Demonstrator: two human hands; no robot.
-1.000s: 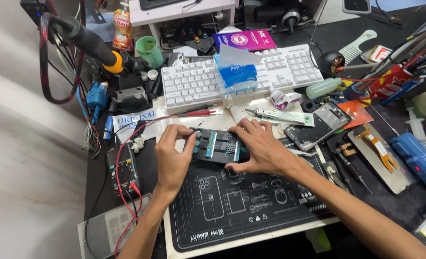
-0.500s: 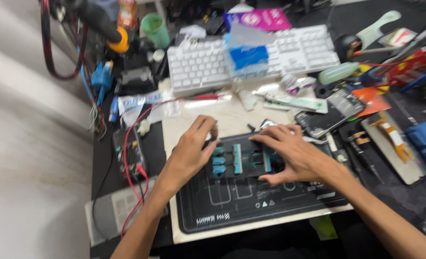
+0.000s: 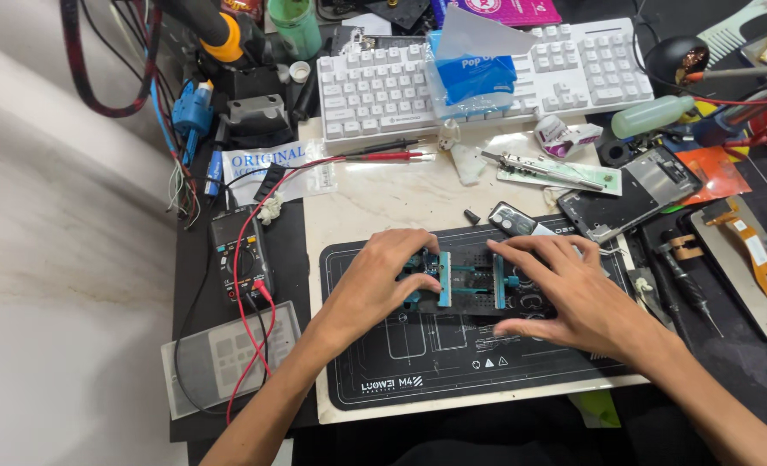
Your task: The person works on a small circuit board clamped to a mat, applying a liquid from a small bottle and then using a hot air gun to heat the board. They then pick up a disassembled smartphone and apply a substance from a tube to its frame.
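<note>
cluttered workbench space is seen from above, with a black repair mat (image 3: 418,380) laid on a pale marble slab (image 3: 383,198) at its middle. on the mat, toward its upper edge, a blue and black board-holding fixture (image 3: 468,282) lies flat. the fixture is flanked by both hands. the left hand (image 3: 375,289) is laid over the fixture's left end, with its fingers curled down onto the blue clamp there; a touch is plain, but whether the clamp is truly gripped cannot be told. the right hand (image 3: 573,298) is spread wide and flat over the fixture's right end, with its fingertips resting on the clamp and the thumb stretched low across the mat. behind the slab, a white keyboard (image 3: 383,86) is set, and a blue tissue pack (image 3: 474,73) lies on it. a black multimeter (image 3: 238,255) is placed just left of the mat, and its red lead (image 3: 254,345) is trailed over a grey stencil sheet (image 3: 228,354). to the right, an opened phone frame (image 3: 634,194) and metal tweezers (image 3: 539,168) are seen near the mat. a green bottle (image 3: 295,24) stands at the far edge.
</note>
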